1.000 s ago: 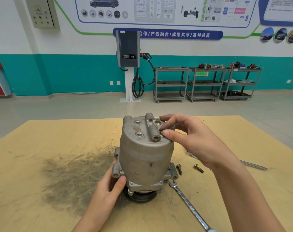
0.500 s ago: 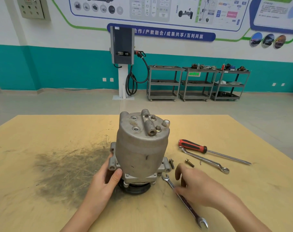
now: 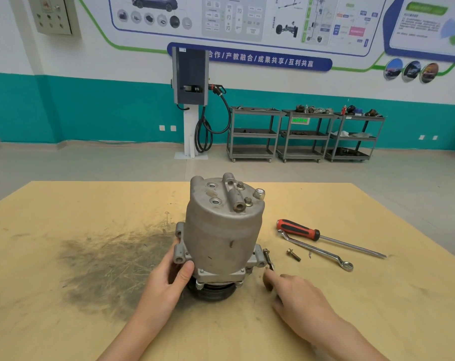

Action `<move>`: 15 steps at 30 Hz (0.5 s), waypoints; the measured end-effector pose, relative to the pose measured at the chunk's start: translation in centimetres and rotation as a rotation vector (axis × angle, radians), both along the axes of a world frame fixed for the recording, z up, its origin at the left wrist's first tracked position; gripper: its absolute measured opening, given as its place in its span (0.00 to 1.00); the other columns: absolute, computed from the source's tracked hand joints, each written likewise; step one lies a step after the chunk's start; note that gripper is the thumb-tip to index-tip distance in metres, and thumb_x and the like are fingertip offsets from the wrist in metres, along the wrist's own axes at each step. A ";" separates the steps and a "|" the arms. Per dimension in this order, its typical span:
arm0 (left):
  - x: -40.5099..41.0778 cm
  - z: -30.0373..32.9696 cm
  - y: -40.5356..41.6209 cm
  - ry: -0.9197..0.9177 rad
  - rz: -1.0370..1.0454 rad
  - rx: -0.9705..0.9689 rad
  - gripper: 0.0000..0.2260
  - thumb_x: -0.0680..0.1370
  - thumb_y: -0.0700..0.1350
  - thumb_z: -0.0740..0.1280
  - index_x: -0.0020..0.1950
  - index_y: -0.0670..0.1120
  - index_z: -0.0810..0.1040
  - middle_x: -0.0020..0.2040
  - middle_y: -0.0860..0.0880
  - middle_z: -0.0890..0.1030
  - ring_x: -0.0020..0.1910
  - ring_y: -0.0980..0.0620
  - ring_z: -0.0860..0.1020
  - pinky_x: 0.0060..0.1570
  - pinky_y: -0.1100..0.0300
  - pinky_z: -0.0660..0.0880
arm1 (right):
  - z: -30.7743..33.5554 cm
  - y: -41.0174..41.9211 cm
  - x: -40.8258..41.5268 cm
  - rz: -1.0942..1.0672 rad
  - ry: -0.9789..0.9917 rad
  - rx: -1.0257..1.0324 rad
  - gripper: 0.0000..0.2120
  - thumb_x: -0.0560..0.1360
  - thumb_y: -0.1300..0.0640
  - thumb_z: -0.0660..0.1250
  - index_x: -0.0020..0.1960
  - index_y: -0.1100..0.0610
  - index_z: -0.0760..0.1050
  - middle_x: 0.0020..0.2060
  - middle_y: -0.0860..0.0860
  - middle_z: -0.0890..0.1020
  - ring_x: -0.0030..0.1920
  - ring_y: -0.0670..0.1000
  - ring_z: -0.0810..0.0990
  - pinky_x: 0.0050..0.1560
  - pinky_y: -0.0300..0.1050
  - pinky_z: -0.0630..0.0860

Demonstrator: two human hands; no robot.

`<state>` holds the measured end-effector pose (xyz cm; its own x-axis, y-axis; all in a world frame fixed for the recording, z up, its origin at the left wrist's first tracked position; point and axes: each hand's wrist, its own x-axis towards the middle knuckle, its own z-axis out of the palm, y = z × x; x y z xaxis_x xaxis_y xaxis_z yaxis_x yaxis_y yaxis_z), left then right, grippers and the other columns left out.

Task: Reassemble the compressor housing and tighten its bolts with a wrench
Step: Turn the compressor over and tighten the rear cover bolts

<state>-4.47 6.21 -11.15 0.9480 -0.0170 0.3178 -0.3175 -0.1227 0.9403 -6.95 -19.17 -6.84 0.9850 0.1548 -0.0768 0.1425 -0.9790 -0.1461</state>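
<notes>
The grey compressor (image 3: 221,230) stands upright on its black pulley on the wooden table (image 3: 377,295). Two bolts sit in its top cover, one at the back (image 3: 240,185) and one nearer the front (image 3: 248,201). My left hand (image 3: 166,282) grips the lower left mounting lug of the housing. My right hand (image 3: 296,295) lies low on the table right of the base, fingers curled over a combination wrench. Only the wrench's head (image 3: 270,267) shows past my fingertips. A loose bolt (image 3: 266,254) leans by the right lug and another bolt (image 3: 293,255) lies further right.
A red-handled screwdriver (image 3: 299,230) and a ring wrench (image 3: 315,249) lie on the table's right side. A dark greasy smear (image 3: 104,269) covers the table left of the compressor. Metal carts (image 3: 302,134) and a charging post (image 3: 191,100) stand by the far wall.
My right hand left the top of the housing, came down to the table and closed over the wrench, which has slid toward the compressor base. My left hand keeps its hold.
</notes>
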 end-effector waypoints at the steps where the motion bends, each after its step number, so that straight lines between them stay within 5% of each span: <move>1: 0.0 0.0 0.0 0.003 -0.003 -0.002 0.25 0.75 0.56 0.65 0.71 0.50 0.73 0.61 0.66 0.81 0.63 0.67 0.76 0.58 0.77 0.69 | 0.0 -0.7 0.3 -0.009 0.025 0.168 0.10 0.78 0.61 0.56 0.52 0.47 0.68 0.40 0.49 0.76 0.39 0.51 0.74 0.37 0.45 0.68; 5: 0.0 0.2 0.2 -0.006 -0.020 -0.025 0.33 0.71 0.69 0.68 0.70 0.52 0.73 0.61 0.66 0.81 0.64 0.65 0.76 0.60 0.75 0.70 | 0.9 -2.9 0.6 -0.104 0.292 1.354 0.13 0.71 0.70 0.56 0.51 0.60 0.73 0.34 0.56 0.73 0.29 0.50 0.68 0.25 0.38 0.64; 7: 0.0 0.3 0.1 -0.008 -0.013 -0.028 0.40 0.65 0.76 0.67 0.70 0.53 0.73 0.62 0.65 0.81 0.64 0.65 0.76 0.59 0.75 0.70 | 1.7 -3.8 0.6 0.024 0.398 1.833 0.19 0.65 0.71 0.61 0.55 0.62 0.70 0.35 0.59 0.72 0.29 0.52 0.69 0.23 0.36 0.63; 11: -0.1 0.4 0.2 -0.001 -0.014 -0.040 0.46 0.62 0.79 0.67 0.71 0.52 0.73 0.63 0.64 0.80 0.66 0.63 0.76 0.65 0.69 0.70 | 3.7 -3.7 1.0 0.333 0.222 2.011 0.20 0.66 0.61 0.78 0.53 0.57 0.74 0.35 0.54 0.73 0.33 0.50 0.74 0.26 0.37 0.67; 13: -0.1 0.4 0.2 0.023 -0.005 -0.038 0.47 0.63 0.77 0.67 0.74 0.49 0.71 0.65 0.61 0.80 0.67 0.63 0.75 0.70 0.60 0.69 | 4.9 -3.1 1.3 0.357 0.085 1.991 0.15 0.71 0.48 0.75 0.48 0.56 0.75 0.30 0.52 0.71 0.30 0.49 0.72 0.24 0.36 0.65; 15: -0.3 0.7 0.1 0.035 -0.002 -0.035 0.45 0.65 0.73 0.67 0.75 0.48 0.70 0.67 0.59 0.79 0.67 0.63 0.75 0.73 0.56 0.68 | 6.3 -2.7 1.8 0.350 0.002 2.007 0.16 0.79 0.44 0.60 0.43 0.55 0.74 0.24 0.50 0.69 0.25 0.49 0.68 0.24 0.36 0.66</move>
